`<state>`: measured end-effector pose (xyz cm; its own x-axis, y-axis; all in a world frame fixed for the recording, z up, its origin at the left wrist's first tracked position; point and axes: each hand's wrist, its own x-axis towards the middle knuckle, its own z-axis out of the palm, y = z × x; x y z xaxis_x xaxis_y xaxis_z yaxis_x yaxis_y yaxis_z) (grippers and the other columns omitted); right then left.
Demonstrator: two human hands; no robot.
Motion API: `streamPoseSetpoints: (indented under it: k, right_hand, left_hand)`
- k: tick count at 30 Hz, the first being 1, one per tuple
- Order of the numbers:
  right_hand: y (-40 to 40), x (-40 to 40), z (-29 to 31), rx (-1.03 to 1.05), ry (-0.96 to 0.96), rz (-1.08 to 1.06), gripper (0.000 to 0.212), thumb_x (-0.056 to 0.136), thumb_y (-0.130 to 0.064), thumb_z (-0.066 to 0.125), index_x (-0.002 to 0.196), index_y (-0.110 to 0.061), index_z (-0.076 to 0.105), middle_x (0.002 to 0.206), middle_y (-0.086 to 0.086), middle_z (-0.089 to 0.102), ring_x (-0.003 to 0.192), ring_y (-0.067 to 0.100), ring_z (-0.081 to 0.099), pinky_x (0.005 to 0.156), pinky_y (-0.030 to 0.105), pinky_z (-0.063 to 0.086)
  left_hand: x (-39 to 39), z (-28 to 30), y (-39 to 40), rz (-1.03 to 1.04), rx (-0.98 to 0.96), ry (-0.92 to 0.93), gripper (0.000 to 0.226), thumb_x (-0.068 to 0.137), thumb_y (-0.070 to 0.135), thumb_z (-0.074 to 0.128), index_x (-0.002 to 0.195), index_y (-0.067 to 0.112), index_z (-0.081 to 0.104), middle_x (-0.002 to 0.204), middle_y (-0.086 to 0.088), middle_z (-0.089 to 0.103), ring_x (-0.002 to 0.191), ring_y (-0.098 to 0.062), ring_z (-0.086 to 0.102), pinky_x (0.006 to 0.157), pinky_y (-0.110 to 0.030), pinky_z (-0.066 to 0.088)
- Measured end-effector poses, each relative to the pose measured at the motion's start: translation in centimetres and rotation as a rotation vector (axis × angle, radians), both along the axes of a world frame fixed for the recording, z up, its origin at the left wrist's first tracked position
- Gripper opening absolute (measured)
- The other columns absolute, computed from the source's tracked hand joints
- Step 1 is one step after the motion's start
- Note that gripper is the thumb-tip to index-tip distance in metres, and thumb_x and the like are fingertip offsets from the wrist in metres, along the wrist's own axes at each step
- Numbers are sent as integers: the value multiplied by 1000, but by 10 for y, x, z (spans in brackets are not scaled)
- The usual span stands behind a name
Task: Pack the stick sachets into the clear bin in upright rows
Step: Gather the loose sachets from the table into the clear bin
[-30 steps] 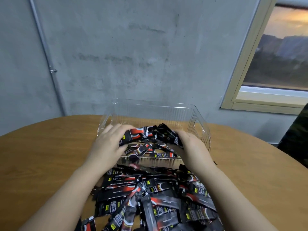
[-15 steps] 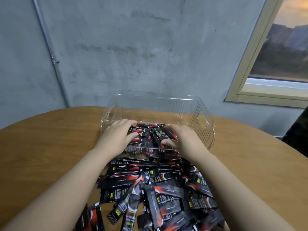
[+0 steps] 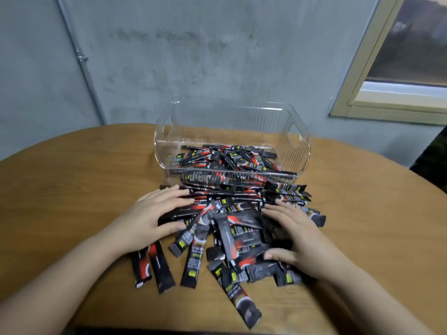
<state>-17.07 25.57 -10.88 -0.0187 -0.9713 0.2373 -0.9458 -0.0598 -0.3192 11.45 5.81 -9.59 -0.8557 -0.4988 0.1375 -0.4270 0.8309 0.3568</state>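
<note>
The left hand (image 3: pixel 150 217) lies flat, fingers spread, on the pile of sachets (image 3: pixel 232 228) on the tabletop (image 3: pixel 72 180); the right hand (image 3: pixel 297 232) rests likewise, gripping nothing. Behind, the clear bin (image 3: pixel 294 141) holds sachets lying flat

Black sachets (image 3: pixel 225 228) with red swirls and yellow marks; tan wood-grain table (image 3: pixel 72 180).
</note>
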Motion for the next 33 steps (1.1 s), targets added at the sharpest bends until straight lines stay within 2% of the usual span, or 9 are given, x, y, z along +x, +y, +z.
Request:
streamPoseSetpoints:
  k: [3, 5, 11, 15, 19, 23, 25, 29, 33]
  right_hand:
    - [22, -2, -6, 11, -32, -36, 91, 67, -88, 41, 141, -36, 28, 148, -18, 30, 143, 1, 9, 117, 47, 16]
    - [35, -5, -10, 31, -43, -45, 96, 64, -89, 44, 144, -40, 26, 151, -19, 26, 145, 2, 7, 118, 47, 13]
    - [54, -4, -15, 179, 53, -76, 107, 53, -99, 36, 137, -59, -18, 153, -27, -8, 142, 1, -19, 117, 36, -7]
    - [42, 3, -14, 235, 62, -129, 110, 51, -101, 28, 140, -52, -13, 149, -28, -20, 137, -1, -31, 116, 34, -14]
    - [23, 13, -13, 236, 86, -152, 105, 50, -99, 26, 135, -54, -18, 148, -27, -25, 135, 2, -35, 115, 38, -16]
    - [7, 20, -15, 223, 78, -193, 99, 52, -97, 19, 137, -57, -10, 154, -25, -8, 142, 5, -22, 114, 42, -15]
    - [1, 22, -15, 200, 85, -219, 103, 52, -97, 17, 143, -52, 1, 154, -25, 5, 145, 4, -8, 114, 38, -14]
    - [-5, 20, -15, 83, 91, -245, 95, 63, -87, 25, 145, -39, 29, 144, -19, 35, 135, 7, 26, 114, 30, 12]
    - [-9, 15, -21, -18, 102, -250, 78, 74, -81, 36, 134, -32, 47, 128, -14, 54, 115, 12, 45, 97, 35, 41]
  left_hand:
    - [21, -10, 8, 17, 51, 25, 55, 71, 90, 29, 124, 76, 26, 146, 38, 15, 139, 16, 3, 115, -24, 4]
    - [32, -15, 14, 13, 66, 35, 62, 69, 91, 33, 126, 78, 14, 147, 38, 14, 141, 13, 3, 116, -26, 2]
    - [46, -23, 23, -17, 26, -115, 94, 55, 96, 42, 132, 73, -7, 152, 33, -7, 141, 7, -17, 116, -26, -15]
    - [30, -26, 32, -1, -28, -195, 95, 60, 94, 41, 139, 61, -1, 147, 32, -28, 135, 6, -32, 111, -25, -25]
    - [2, -27, 43, 40, -119, -145, 84, 69, 90, 25, 134, 64, -21, 149, 27, -31, 135, 2, -35, 113, -34, -24]
    - [-23, -29, 50, 150, -118, -63, 70, 69, 87, -3, 128, 64, -32, 150, 23, -29, 140, -7, -32, 114, -36, -19]
    - [-32, -33, 47, 197, -73, -72, 77, 61, 92, -10, 128, 61, -34, 150, 21, -28, 142, -11, -28, 116, -39, -14]
    - [-35, -32, 39, 160, -51, -175, 110, 39, 105, 5, 128, 54, -36, 148, 19, -28, 142, -8, -24, 116, -40, -12]
    - [-30, -29, 32, 151, -34, -97, 112, 48, 98, 31, 137, 53, -19, 151, 25, -7, 139, 2, -6, 110, -27, -3]
